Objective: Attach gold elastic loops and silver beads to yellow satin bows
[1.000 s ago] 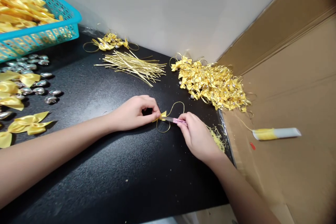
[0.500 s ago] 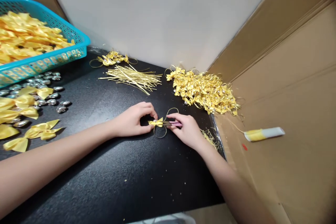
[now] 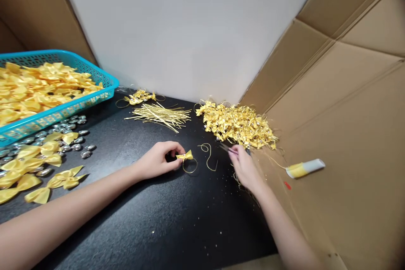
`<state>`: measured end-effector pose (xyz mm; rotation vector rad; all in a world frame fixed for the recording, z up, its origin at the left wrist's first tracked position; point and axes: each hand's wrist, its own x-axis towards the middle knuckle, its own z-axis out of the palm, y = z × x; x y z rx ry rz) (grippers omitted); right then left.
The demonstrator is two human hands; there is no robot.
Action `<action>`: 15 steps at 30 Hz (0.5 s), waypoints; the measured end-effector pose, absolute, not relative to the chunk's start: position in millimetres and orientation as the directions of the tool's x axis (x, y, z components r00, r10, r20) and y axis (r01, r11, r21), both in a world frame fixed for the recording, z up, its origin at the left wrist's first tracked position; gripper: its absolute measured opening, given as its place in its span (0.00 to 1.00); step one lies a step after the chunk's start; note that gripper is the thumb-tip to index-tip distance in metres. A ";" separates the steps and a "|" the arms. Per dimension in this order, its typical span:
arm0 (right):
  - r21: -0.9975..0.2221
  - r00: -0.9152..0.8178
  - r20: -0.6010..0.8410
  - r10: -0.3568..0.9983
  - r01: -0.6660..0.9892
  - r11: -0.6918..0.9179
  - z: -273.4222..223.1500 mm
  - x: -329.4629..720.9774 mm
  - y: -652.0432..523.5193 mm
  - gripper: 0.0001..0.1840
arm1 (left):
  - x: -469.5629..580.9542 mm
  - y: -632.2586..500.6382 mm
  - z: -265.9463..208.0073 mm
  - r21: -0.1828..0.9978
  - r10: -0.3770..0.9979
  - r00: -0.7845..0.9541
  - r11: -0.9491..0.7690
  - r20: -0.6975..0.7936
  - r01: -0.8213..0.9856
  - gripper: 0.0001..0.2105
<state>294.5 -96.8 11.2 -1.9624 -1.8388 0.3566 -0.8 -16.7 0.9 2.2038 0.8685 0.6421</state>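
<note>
Left hand [image 3: 158, 161] pinched on yellow bow [image 3: 185, 156].

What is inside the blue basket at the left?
The blue basket is heaped with loose yellow ribbon bows. The heap covers its bottom, so anything lying beneath cannot be seen.

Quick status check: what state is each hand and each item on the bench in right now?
left hand: pinching the small bow
small bow: held on the tabletop, gold loop attached
right hand: gripping pink-handled scissors
scissors: held off the bow; blades blurred
cut gold cord: lying loose, curled
basket: heaped with yellow bows
finished bow pile: heaped by the cardboard
gold cord bundle: lying flat
spool: lying on its side
</note>
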 end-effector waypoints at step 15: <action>-0.464 0.125 0.446 0.886 0.879 0.110 42.7 316.5 -152.2 0.12 | 17.8 -45.4 52.2 0.801 0.781 0.515 -0.537 0.353 0.265 0.10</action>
